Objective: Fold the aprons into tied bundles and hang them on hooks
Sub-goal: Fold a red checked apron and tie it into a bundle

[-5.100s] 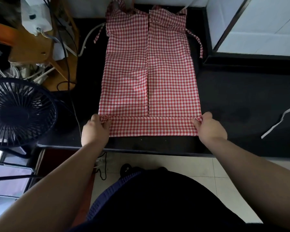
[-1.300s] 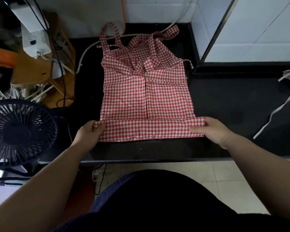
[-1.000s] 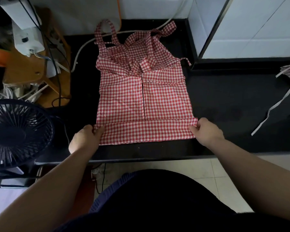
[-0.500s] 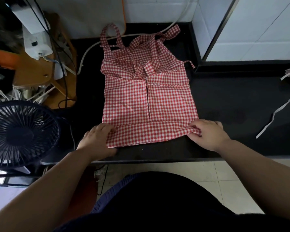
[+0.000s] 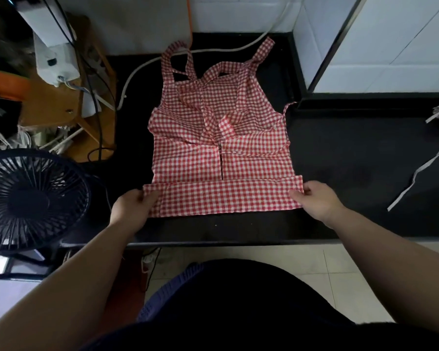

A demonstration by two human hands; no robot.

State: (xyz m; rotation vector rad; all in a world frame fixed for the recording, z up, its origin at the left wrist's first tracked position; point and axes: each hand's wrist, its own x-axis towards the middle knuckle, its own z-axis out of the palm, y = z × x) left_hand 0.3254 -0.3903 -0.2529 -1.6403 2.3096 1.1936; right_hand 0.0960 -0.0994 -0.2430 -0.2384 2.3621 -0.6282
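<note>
Your left hand (image 5: 133, 206) and right hand (image 5: 314, 200) each pinch an end of the folded band at the near edge of the red gingham apron (image 5: 219, 138) on the black counter (image 5: 352, 158). Your fingertips are tucked under the cloth, hidden.

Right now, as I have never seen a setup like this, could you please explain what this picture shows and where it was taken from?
There is no machine here: this single picture comes from a wide-angle camera worn on a person's head, looking down at their own bare arms. A red checked apron lies on a black counter, straps at the far end. Its near edge is folded into a band. The left hand grips the band's left end and the right hand pinches the right end, fingers curled on the cloth. A black fan stands to the left; a pale strap lies on the right.
</note>
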